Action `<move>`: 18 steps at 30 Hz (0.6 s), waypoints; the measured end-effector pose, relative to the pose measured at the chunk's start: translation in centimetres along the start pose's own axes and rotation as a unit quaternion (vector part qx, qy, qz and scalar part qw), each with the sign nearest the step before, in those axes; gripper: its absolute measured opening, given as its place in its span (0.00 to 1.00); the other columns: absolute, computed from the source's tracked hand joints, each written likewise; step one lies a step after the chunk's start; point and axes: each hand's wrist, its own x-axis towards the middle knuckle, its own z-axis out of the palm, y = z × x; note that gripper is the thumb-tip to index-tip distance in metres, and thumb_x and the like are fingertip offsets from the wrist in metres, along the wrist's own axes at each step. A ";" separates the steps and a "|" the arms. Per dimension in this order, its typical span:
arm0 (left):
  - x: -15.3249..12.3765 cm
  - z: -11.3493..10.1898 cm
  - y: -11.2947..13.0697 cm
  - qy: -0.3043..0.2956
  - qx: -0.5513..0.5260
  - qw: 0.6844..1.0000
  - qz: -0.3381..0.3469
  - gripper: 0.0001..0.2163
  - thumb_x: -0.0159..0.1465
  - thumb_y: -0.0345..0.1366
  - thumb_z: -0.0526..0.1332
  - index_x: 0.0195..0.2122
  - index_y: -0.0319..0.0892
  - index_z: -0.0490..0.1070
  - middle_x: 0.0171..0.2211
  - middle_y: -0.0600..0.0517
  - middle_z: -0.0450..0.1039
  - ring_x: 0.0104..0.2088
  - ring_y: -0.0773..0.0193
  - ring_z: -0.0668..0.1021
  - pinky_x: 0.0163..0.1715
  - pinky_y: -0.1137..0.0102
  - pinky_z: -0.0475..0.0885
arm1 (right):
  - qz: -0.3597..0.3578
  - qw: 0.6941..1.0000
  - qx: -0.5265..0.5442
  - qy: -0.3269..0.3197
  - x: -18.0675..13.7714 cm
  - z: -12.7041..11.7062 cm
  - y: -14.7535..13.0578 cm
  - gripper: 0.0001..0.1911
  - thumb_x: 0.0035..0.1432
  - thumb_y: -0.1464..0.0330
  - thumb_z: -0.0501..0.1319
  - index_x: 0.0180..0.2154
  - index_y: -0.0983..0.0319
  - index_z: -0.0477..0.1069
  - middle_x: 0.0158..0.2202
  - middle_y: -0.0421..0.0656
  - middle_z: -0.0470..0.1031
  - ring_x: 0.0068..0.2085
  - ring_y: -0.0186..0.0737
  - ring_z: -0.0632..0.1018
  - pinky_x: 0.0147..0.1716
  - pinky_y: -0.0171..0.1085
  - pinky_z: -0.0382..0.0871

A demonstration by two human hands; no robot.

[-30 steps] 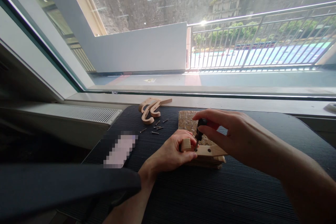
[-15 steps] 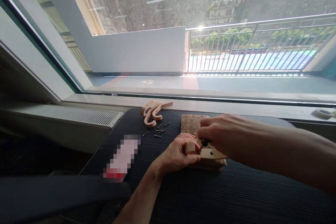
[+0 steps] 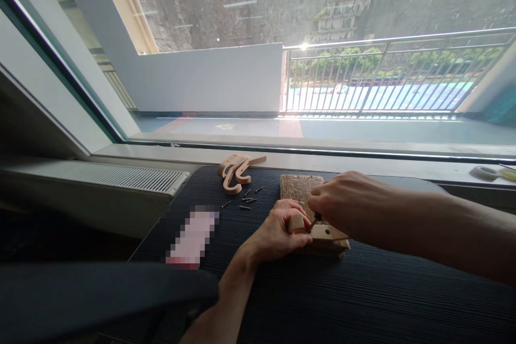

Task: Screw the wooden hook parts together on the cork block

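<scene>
On a rough, chipboard-like block (image 3: pixel 296 187) lies a pale wooden hook (image 3: pixel 322 232) with a dark hole in its flat part. My left hand (image 3: pixel 278 229) is closed around the hook's curved end, pressing it against the block. Above it, my right hand (image 3: pixel 334 199) grips a screwdriver (image 3: pixel 316 219), its handle mostly hidden in the fist. The screwdriver's tip meets the hook close to my left fingers; whether a screw sits under it cannot be made out.
Several wooden hooks (image 3: pixel 234 174) lie in a pile at the table's back left, with several loose screws (image 3: pixel 248 200) in front. A blurred pink-white item (image 3: pixel 193 239) rests on the dark table (image 3: pixel 382 301). Behind stand a window sill (image 3: pixel 278 164) and a vented radiator cover (image 3: pixel 133 174).
The camera view has shifted slightly. Both hands keep their hold on the hook and the screwdriver, and my right fist has turned a little around the handle.
</scene>
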 end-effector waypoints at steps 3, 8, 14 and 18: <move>-0.1 0.0 -0.1 -0.001 0.001 1.000 0.010 0.06 0.50 0.29 0.68 0.30 0.40 0.74 0.41 0.49 0.69 0.49 0.60 0.69 0.51 0.68 0.65 | 0.026 0.998 -0.016 -0.052 0.1 -0.3 -0.5 0.11 0.53 0.82 0.56 0.28 0.63 0.72 0.24 0.41 0.73 0.27 0.36 0.75 0.23 0.34 0.56; -0.1 0.1 -0.2 0.005 -0.003 1.000 0.012 0.05 0.50 0.30 0.68 0.28 0.40 0.73 0.40 0.50 0.69 0.47 0.61 0.70 0.50 0.68 0.65 | 0.047 0.997 -0.033 -0.057 0.2 -1.1 -1.3 0.09 0.54 0.80 0.56 0.29 0.63 0.72 0.26 0.42 0.74 0.28 0.38 0.75 0.23 0.35 0.55; -0.1 0.0 -0.1 0.005 0.018 1.000 0.003 0.07 0.51 0.32 0.68 0.31 0.40 0.73 0.40 0.50 0.69 0.46 0.60 0.70 0.48 0.67 0.66 | 0.035 0.998 -0.011 -0.048 0.2 -1.6 -2.1 0.10 0.53 0.82 0.56 0.31 0.65 0.72 0.34 0.46 0.74 0.34 0.39 0.75 0.28 0.34 0.61; -0.1 0.1 -0.2 0.001 0.033 0.999 -0.009 0.07 0.51 0.33 0.67 0.30 0.41 0.73 0.41 0.50 0.69 0.45 0.60 0.71 0.48 0.66 0.66 | 0.005 1.000 0.007 0.008 0.2 -1.0 -1.9 0.11 0.51 0.83 0.55 0.29 0.65 0.71 0.33 0.47 0.73 0.33 0.39 0.74 0.30 0.34 0.63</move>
